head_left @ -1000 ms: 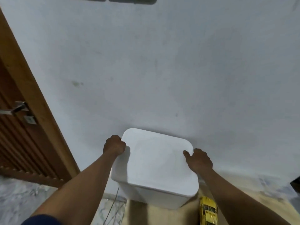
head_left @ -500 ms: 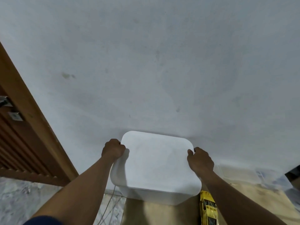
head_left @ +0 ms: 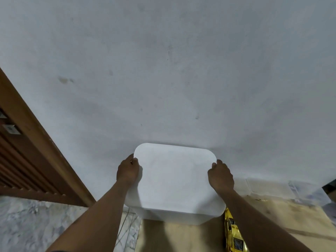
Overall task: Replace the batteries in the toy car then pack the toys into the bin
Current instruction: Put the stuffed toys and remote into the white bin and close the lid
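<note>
A white plastic bin with its white lid [head_left: 175, 177] on stands against the wall on a tan surface. My left hand [head_left: 128, 170] grips the lid's left edge and my right hand [head_left: 221, 176] grips its right edge, fingers curled over the rim. A yellow toy car [head_left: 233, 233] lies just right of the bin's front corner, partly hidden under my right forearm. The bin's contents are hidden by the lid.
A pale wall [head_left: 172, 70] rises right behind the bin. A brown wooden door and frame [head_left: 36, 151] stand to the left. Marbled floor [head_left: 36, 224] lies at lower left, and the tan surface [head_left: 181, 237] spreads right of it.
Both hands have shifted their hold along the lid's side edges. The lid and bin now sit more level and squarer to the wall. The view has tilted slightly.
</note>
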### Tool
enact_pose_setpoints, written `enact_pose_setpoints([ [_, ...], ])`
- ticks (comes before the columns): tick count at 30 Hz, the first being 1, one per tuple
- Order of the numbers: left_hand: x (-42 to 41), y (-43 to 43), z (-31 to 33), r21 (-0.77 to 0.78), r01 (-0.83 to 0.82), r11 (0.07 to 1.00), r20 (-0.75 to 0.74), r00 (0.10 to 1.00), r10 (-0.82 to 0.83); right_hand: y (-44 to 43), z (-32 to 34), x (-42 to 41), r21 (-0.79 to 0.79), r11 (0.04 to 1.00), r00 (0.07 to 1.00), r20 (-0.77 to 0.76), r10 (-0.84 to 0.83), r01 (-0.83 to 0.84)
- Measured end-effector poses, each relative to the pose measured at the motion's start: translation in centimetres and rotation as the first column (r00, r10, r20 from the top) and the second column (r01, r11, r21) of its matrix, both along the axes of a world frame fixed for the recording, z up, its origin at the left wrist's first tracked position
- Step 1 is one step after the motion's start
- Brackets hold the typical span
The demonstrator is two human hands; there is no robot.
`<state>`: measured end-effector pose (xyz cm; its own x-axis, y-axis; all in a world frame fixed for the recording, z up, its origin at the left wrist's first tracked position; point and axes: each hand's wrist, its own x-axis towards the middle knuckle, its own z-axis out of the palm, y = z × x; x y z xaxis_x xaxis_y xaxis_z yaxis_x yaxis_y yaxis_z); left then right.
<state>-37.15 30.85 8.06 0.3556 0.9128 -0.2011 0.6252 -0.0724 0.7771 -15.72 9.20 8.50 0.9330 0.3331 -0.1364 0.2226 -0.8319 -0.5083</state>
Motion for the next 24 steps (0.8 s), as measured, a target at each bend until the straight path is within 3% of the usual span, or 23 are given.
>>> enact_pose_setpoints([
  [12,-0.6,-0.3,-0.2,-0.112,0.011,0.994,0.032,0.999,-0.007,0.1,-0.1,0.4,0.038,0.999,0.997,-0.078,0.005,-0.002],
  [24,-2.1,-1.8,-0.1,-0.104,0.037,0.994,-0.006,0.999,-0.038,-0.7,-2.0,0.0,0.062,0.997,0.999,-0.007,0.049,-0.049],
])
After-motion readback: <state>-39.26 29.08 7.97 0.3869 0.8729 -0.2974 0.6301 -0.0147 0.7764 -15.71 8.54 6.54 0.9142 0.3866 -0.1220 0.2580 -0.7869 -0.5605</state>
